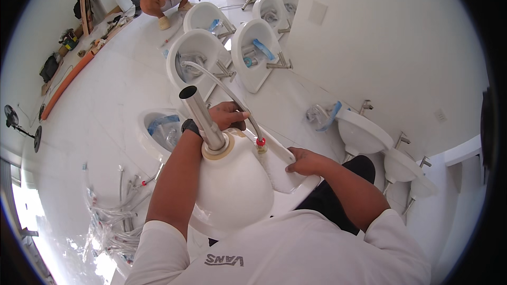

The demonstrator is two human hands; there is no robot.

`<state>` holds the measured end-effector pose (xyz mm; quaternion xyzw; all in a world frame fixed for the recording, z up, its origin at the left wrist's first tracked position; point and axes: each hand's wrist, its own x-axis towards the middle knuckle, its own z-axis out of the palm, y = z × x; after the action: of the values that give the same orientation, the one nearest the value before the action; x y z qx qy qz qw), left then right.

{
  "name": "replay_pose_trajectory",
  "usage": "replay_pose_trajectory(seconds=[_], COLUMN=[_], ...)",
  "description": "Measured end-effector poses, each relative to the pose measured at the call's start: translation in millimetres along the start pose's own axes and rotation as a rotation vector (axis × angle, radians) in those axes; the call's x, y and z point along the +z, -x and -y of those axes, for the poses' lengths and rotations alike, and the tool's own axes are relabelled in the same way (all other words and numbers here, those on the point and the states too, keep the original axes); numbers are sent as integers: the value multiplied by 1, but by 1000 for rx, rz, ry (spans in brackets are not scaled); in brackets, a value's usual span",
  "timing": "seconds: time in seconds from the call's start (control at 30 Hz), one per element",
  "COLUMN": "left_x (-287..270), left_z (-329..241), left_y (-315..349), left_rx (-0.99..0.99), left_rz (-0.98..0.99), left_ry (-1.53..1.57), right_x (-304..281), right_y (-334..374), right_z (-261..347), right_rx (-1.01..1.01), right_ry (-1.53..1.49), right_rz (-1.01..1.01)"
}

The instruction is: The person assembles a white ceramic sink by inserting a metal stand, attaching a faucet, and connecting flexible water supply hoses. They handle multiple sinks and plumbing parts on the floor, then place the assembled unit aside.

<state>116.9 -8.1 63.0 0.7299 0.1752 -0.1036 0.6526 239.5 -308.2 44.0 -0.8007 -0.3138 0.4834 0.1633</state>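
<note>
An upturned white washbasin (237, 179) lies against my body, its underside facing up. A shiny metal drain pipe (203, 119) rises from a ring on its bowl. Beside the pipe, a braided flexible hose (232, 95) with a red-collared end (261, 143) comes up from the basin's flat back part and arches away to the far left. My left hand (227, 115) is behind the drain pipe, its thumb and fingers closed at the hose; some fingers are hidden. With fingers curled round the basin's right edge, my right hand (306, 161) grips it.
Several white basins with taps stand ahead, including one basin (253, 47) with plastic-wrapped parts. More basins (364, 132) lie along the right wall. A pile of bagged hoses (116, 227) is at lower left. An orange pipe (68, 84) and a fan (24, 126) lie farther left. Two people are at the back.
</note>
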Motion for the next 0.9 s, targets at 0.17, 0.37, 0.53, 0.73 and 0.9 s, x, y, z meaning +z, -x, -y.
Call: replay_pose_trajectory(seconds=[0.17,0.37,0.53,0.73,0.9], left_x=[-14,-51,-5,63,63], left_z=[21,86,144,194,210], left_y=[-3,66,176,213,218], left_rx=[14,286,35,-225,-32], left_rz=[-94,-559,-928,-854,-445], left_ry=[-90,-469,-354,729,1283], right_x=[2,3,5,4,7], right_y=[0,-3,-2,1,1], right_z=[-6,-16,-15,-15,-21], right_rx=[-73,-103,-117,-133,-141], right_ry=[30,44,24,3,7], right_rz=[-14,-15,-16,-3,-16])
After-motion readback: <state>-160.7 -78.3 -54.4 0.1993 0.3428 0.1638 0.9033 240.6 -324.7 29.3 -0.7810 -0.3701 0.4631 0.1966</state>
